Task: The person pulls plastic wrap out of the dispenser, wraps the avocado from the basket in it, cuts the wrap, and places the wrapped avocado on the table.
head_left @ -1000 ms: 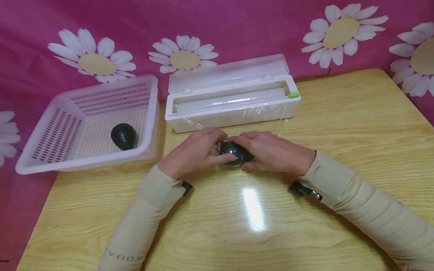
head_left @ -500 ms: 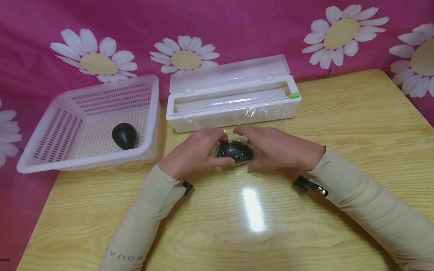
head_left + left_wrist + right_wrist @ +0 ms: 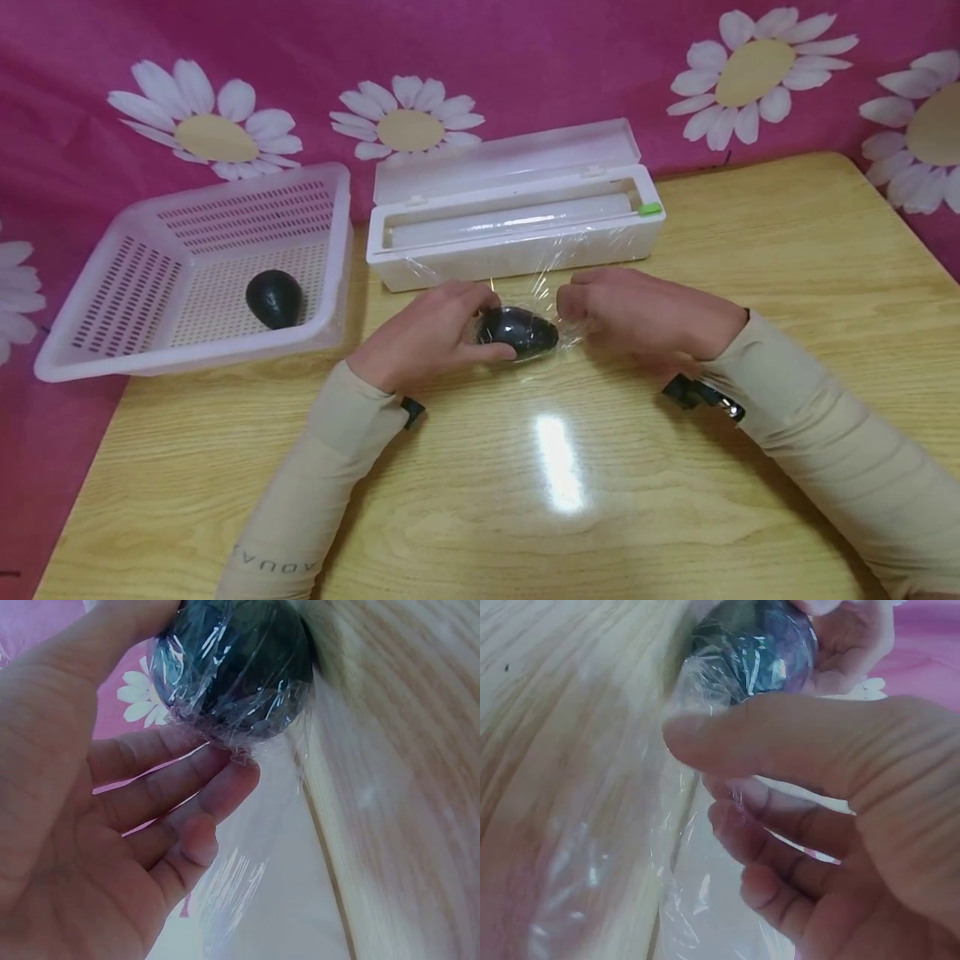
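A dark, egg-shaped avocado (image 3: 525, 331) lies on its side at mid-table, wrapped in clear cling film. My left hand (image 3: 431, 335) holds its blunt end, thumb in front and fingers behind. In the left wrist view, crinkled film covers the avocado (image 3: 232, 667) down to the fingertips. Off the narrow end, my right hand (image 3: 648, 312) pinches the loose cling film (image 3: 705, 679) between thumb and fingers, apart from the fruit. Film stretches from there back to the white dispenser box (image 3: 517, 250), whose lid is up and shows the roll (image 3: 510, 218) inside.
To the left stands a white perforated basket (image 3: 202, 362) with a second dark avocado (image 3: 274, 299) in it. A green slider (image 3: 649, 209) sits at the right end of the box's front edge. Behind the wooden table (image 3: 465, 500) hangs a pink flowered cloth (image 3: 540, 58).
My right hand has let go of the avocado, moved right and gathered the film at its narrow end. The left hand keeps its hold. More of the avocado shows now.
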{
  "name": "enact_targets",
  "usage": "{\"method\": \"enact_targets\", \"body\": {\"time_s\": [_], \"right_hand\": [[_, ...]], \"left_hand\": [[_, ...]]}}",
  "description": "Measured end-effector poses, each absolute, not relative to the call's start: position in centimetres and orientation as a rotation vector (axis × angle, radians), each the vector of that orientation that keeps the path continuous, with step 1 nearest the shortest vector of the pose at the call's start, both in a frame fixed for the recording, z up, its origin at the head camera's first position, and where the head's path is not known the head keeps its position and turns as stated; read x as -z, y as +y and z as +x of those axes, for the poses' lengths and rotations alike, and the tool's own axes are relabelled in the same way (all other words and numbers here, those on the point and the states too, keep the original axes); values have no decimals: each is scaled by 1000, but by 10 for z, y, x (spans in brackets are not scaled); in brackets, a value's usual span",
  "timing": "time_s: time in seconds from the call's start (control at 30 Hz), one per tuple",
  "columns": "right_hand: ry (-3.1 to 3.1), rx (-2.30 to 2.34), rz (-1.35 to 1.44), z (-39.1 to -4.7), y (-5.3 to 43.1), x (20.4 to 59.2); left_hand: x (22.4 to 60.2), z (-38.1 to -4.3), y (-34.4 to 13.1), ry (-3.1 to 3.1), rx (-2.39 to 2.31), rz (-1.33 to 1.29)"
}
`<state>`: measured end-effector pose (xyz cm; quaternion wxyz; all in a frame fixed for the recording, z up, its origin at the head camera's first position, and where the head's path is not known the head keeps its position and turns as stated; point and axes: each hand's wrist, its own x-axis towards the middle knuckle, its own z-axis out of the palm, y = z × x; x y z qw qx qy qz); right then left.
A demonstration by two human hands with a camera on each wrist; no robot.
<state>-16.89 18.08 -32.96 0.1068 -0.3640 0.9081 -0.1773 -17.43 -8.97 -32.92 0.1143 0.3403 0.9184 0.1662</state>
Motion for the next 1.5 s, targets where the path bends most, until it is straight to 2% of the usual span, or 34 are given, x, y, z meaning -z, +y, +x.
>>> {"method": "enact_targets", "body": {"time_s": [0.23,0.67,0.83,1.17,1.5], "right_hand": [[2778,552,-1191,-172,177,328],[2756,761,-1118,-168,161,341],[2686,741,-1038,-163,159,338],[2738,665,-1053,-163,163,333],[2707,651,-1032,-162,168,326]], "left_hand": [[328,-174,-89,2694,-489,1014],[328,-175,-88,2687,-506,1048],[328,-175,-88,2711,-482,1042],[328,-175,-90,2750,-425,1142],[323,-173,-91,2720,-413,1085]]}}
